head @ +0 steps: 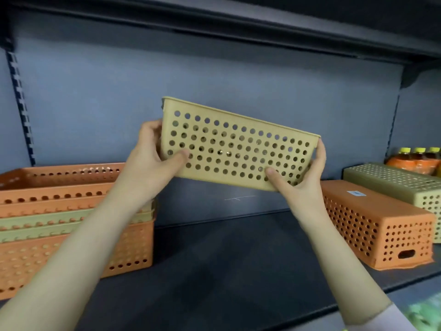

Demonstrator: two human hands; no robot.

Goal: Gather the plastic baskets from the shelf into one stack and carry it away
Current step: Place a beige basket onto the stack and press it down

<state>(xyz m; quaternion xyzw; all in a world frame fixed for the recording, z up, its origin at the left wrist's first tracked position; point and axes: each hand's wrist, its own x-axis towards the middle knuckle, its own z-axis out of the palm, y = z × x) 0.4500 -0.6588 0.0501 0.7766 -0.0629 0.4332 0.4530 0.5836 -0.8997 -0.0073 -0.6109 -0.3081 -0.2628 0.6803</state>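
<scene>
A tan perforated plastic basket (238, 144) hangs in the air above the middle of the shelf, tilted down to the right. My left hand (152, 158) grips its left end and my right hand (298, 177) grips its lower right end. On the shelf at the left stands a stack of nested baskets (59, 211), orange and tan. At the right an orange basket (377, 223) lies upside down, with a tan basket (401, 182) upside down behind it.
The dark shelf board (226, 259) lies below the held basket, with a grey back panel (191, 75) behind and an upper shelf (238, 22) overhead. Bottles with yellow caps (417, 158) stand at the far right.
</scene>
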